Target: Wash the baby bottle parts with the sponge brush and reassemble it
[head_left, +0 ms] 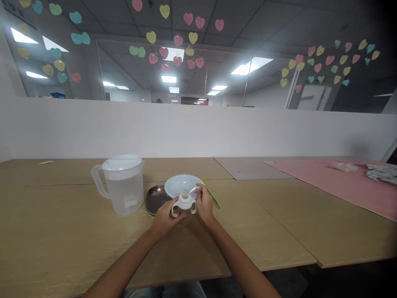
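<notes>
Near the table's middle, my left hand [166,217] is closed around the left side of a small baby bottle [185,201] with a white collar, two white handles and a clear nipple on top. My right hand [204,203] is at the bottle's right side, its fingers pinched on a thin whitish item [194,189] too small to name surely. Just behind the bottle is a white bowl [176,181]. A round dark metal tray [154,199] lies to the left, partly under the bowl's edge.
A lidded clear pitcher [125,188] stands left of the tray. Green and yellow sticks [214,198] lie right of the bowl. Pink cloth [338,182] covers the table's right side, with crumpled fabric [383,174] on it. A white wall [198,130] rises behind.
</notes>
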### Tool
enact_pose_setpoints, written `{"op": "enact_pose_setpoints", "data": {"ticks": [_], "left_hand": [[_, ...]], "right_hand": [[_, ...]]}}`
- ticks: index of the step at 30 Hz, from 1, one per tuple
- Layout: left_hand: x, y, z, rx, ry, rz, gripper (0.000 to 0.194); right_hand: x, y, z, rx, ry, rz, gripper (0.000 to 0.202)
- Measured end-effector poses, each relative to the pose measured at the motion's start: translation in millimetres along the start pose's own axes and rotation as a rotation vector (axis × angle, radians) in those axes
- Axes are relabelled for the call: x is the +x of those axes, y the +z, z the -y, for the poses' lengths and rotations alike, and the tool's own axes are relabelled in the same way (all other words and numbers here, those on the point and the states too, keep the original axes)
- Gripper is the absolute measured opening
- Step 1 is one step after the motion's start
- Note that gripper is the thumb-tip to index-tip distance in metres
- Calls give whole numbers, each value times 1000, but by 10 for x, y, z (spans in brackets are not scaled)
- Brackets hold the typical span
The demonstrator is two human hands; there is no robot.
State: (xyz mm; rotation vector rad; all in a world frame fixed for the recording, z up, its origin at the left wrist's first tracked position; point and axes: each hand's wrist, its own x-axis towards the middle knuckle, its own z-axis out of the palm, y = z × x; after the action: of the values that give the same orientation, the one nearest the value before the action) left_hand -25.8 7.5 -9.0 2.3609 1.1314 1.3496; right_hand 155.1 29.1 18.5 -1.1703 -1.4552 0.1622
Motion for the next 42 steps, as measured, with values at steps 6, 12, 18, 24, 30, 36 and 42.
{"op": "enact_pose_setpoints", "data": {"ticks": [6, 12, 18, 24, 30, 36, 42], "left_hand": [[2, -3, -2, 5, -17, 1, 61], [-3, 11, 24, -2, -24, 3, 61], [-1, 8, 24, 17, -28, 7, 61], [0, 16, -16, -19, -32, -32, 57], [7, 9, -36, -110, -79, 39, 65], [29, -13, -90, -158, -131, 70, 64], [37, -13, -107, -224, -209, 79, 66]], "right_hand": [[9, -17, -22, -81, 31, 51, 31], [17, -23, -33, -104, 29, 50, 27], [-30, -73, 111, -75, -18, 4, 33], [-117, -106, 268, -5, -331, 163, 27], [-152, 2, 249, 78, -199, 108, 35], [-165, 54, 213, 117, -136, 110, 36], [-112, 41, 198, 250, -16, 191, 37]]}}
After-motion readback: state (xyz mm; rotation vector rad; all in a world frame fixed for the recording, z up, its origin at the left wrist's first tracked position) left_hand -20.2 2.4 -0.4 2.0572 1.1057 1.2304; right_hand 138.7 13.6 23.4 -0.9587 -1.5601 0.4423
